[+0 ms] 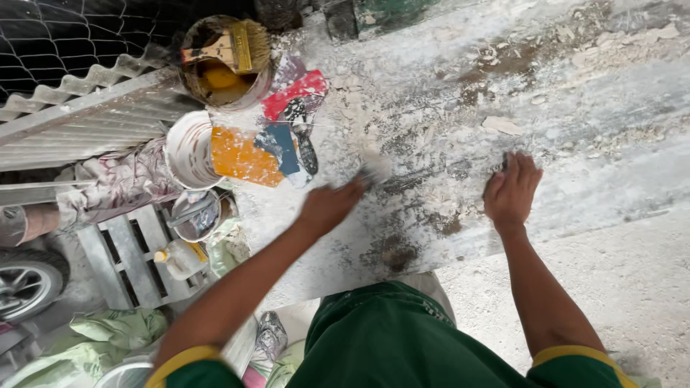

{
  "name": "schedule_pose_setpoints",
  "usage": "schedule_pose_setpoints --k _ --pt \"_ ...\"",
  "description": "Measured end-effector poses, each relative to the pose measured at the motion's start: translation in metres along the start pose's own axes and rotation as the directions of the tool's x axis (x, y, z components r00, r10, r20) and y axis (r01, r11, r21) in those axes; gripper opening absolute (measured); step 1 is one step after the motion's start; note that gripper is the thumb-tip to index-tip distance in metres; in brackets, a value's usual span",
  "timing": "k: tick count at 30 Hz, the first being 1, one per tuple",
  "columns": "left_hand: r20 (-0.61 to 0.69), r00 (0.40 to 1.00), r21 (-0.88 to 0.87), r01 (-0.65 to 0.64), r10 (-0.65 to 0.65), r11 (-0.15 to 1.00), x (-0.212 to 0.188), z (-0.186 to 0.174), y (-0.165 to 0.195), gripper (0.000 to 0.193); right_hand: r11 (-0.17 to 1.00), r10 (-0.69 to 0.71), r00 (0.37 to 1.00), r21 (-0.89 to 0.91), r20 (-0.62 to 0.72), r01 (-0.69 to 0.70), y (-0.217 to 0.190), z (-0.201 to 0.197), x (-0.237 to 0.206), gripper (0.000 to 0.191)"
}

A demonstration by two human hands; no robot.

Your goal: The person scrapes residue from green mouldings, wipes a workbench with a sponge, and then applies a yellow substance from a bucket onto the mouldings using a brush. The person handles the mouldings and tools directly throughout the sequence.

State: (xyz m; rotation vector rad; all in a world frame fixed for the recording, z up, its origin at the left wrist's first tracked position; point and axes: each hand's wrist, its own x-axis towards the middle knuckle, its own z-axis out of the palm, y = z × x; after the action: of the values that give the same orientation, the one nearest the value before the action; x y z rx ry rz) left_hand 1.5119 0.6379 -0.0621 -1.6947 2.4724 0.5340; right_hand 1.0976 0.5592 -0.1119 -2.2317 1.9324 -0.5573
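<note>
A wide pale board (445, 122), streaked with white powder and flakes, lies across the view. My left hand (329, 206) is closed around a small tool whose blurred pale end (375, 169) rests on the board's surface. My right hand (512, 190) lies flat on the board farther right, fingers spread, with a small dark object partly hidden under the fingertips. Brown bare patches (394, 253) show near the board's front edge.
At the left stand a brown pot with a wide brush (224, 61), a white bucket (188, 149), a smaller can (195, 214), paint-stained rags (284, 129), a small bottle (180, 257), corrugated sheet (79, 122) and a wheel (25, 282).
</note>
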Motion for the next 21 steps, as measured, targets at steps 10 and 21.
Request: schedule_pose_setpoints --k 10,21 --pt "-0.018 0.999 0.051 0.042 -0.041 0.998 -0.041 -0.051 -0.022 0.067 1.0 0.001 1.0 -0.002 -0.027 -0.001 0.008 0.01 -0.005 0.05" --pt "-0.143 0.987 0.147 -0.051 0.072 0.988 0.002 -0.071 -0.046 0.046 0.999 -0.015 0.999 -0.031 -0.053 0.013 0.006 0.006 0.0 0.047"
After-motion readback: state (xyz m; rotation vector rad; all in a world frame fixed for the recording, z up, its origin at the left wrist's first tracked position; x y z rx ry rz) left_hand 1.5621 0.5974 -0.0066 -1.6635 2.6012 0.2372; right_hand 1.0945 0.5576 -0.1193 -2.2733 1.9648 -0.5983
